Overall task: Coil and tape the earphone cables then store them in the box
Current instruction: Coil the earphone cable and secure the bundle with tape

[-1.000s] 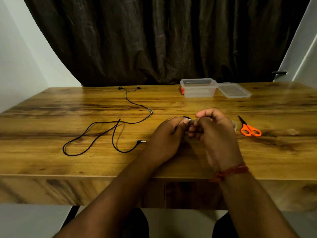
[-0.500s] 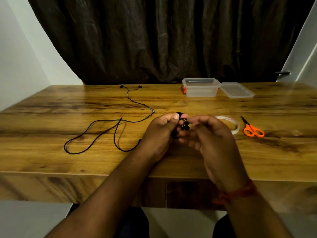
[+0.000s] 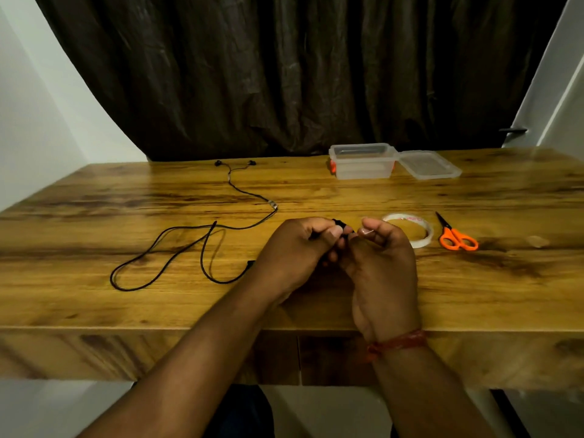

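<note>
My left hand [image 3: 294, 257] grips a small bundle of coiled black earphone cable [image 3: 339, 223], which shows only as a dark bit above my thumb. My right hand [image 3: 382, 267] faces it, fingers curled, and its thumb and forefinger pinch at the bundle's right end. Whether a piece of tape is between them is too small to tell. A second black earphone cable [image 3: 272, 204] lies uncoiled on the wooden table [image 3: 94, 311], left of my hands. The clear plastic box [image 3: 363, 167] stands open at the back.
The box's lid [image 3: 428, 165] lies to its right. A roll of clear tape [image 3: 423, 240] sits just right of my right hand, with orange-handled scissors [image 3: 456, 238] beyond it. A dark curtain hangs behind the table.
My right hand has drawn back toward me and turned, uncovering the tape roll. Both hands stay together on the coiled bundle. The loose cable has not moved.
</note>
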`<state>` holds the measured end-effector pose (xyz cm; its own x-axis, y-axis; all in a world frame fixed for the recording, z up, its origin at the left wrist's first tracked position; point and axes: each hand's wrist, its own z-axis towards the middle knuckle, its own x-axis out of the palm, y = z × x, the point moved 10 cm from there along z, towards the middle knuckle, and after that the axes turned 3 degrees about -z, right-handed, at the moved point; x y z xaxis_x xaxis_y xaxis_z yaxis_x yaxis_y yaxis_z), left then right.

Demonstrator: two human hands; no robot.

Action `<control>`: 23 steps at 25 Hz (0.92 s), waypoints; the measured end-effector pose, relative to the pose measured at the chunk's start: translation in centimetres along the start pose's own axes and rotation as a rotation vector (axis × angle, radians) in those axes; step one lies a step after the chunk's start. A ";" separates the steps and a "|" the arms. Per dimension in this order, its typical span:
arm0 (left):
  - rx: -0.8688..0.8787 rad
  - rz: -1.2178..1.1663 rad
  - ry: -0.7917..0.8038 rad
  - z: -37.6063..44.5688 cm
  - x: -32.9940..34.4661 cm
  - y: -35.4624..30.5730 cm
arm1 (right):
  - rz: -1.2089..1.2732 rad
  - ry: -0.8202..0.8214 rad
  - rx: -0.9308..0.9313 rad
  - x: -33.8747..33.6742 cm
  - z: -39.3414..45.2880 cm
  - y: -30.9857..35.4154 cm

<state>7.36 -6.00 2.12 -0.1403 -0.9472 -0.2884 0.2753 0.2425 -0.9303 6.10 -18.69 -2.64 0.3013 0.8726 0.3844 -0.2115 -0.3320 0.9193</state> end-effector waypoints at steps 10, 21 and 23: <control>-0.303 -0.363 0.281 -0.5 2.7 0.2 | -0.452 0.271 -0.545 2.4 -2.0 6.3; -0.398 -0.226 0.343 -1.1 1.7 0.3 | -0.428 0.643 -0.277 2.0 -0.5 3.2; -0.390 -0.208 0.339 -1.2 1.8 0.4 | -0.496 0.603 -0.296 1.7 -0.4 3.2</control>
<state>6.10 -7.33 0.98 -0.4701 -0.8783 -0.0871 -0.1539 0.1787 -0.9718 5.57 -18.09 0.93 -0.1080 0.9627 -0.2479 -0.4464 0.1759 0.8774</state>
